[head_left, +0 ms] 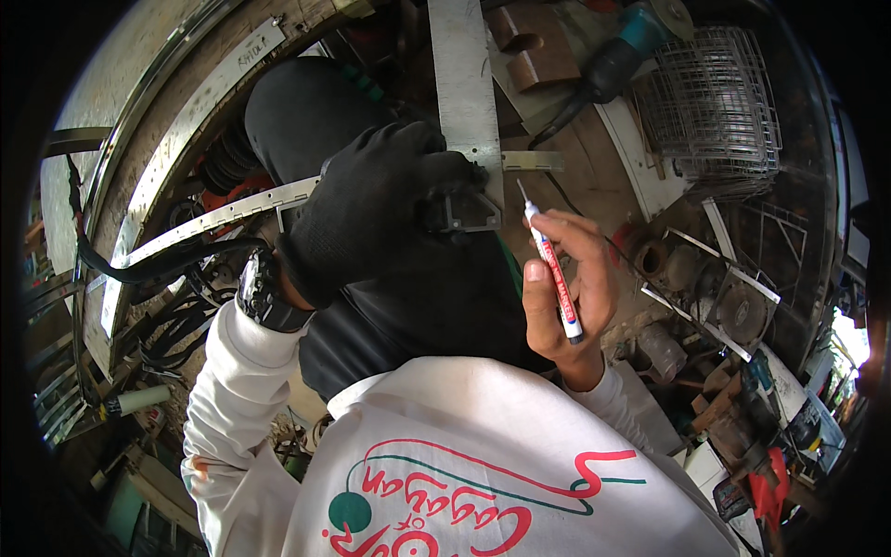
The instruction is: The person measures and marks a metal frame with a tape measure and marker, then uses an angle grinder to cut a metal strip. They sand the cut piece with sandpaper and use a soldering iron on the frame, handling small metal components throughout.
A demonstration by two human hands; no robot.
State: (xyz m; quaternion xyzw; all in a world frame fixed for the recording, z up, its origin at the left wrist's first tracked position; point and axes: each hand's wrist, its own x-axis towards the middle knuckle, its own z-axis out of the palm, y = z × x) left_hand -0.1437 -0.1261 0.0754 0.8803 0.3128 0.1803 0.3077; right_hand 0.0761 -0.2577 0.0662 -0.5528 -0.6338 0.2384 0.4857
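My left hand (371, 200), in a black knit glove, is closed around a long, narrow metal strip (223, 212) with holes along it. The strip's other end (533, 161) sticks out to the right of a wide metal ruler (461, 88), which lies across it. A grey, frame-like metal piece (471, 215) sits by the gloved fingertips; whether it joins the ruler is hidden. My bare right hand (587, 278) holds a white and red marker (554, 272) between thumb and fingers. Its uncapped thin tip points up toward the ruler, apart from the strip.
A teal and black angle grinder (626, 51) with a cord lies at the far right, beside brown blocks (540, 56). Wire mesh (715, 107) is stacked farther right. Metal scraps (715, 292) clutter the right side. A long metal bar (176, 176) lies along the left.
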